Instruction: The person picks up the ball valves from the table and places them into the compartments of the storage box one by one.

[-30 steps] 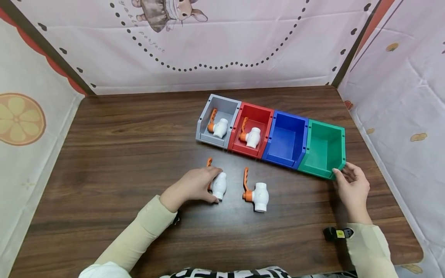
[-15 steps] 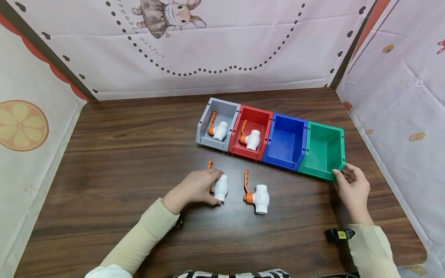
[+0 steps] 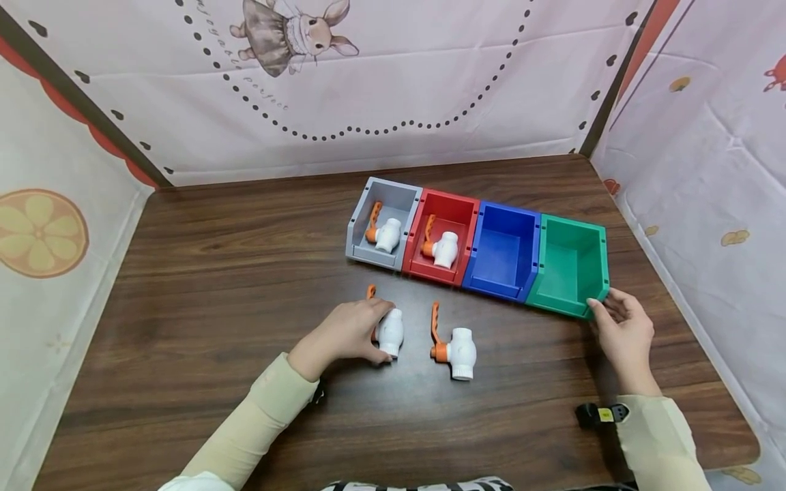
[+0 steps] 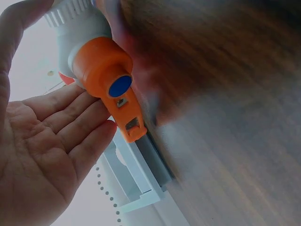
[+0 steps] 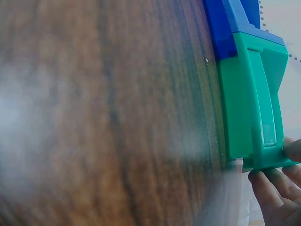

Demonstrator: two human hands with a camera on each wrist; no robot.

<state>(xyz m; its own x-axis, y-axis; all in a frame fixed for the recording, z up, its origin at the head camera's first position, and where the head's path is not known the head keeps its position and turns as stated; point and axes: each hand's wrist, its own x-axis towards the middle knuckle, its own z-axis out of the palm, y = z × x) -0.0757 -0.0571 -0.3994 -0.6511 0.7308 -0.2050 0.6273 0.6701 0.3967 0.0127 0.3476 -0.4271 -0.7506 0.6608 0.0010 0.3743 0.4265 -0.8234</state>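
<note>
My left hand [image 3: 346, 332] grips a white ball valve [image 3: 391, 333] with an orange lever, thumb at its near end and fingers at the far side. In the left wrist view the valve's orange stem [image 4: 101, 66] has a blue cap. A second ball valve [image 3: 462, 353] lies on the table to the right. My right hand [image 3: 623, 337] pinches the front right corner of the green bin [image 3: 568, 262]; the right wrist view shows the thumb [image 5: 292, 149] against its wall and the fingers outside. One valve [image 3: 388, 234] lies in the grey bin, another [image 3: 445, 249] in the red bin.
The grey bin [image 3: 376, 256], red bin [image 3: 431, 273], blue bin [image 3: 500, 249] and green bin stand joined in a slanting row. Patterned cloth walls [image 3: 393, 88] border the wooden table [image 3: 215, 273] at the back and sides.
The head view has tilted slightly, so everything sits a little lower in the picture. Both hands keep their holds; the valves and bins stay in place on the table.
</note>
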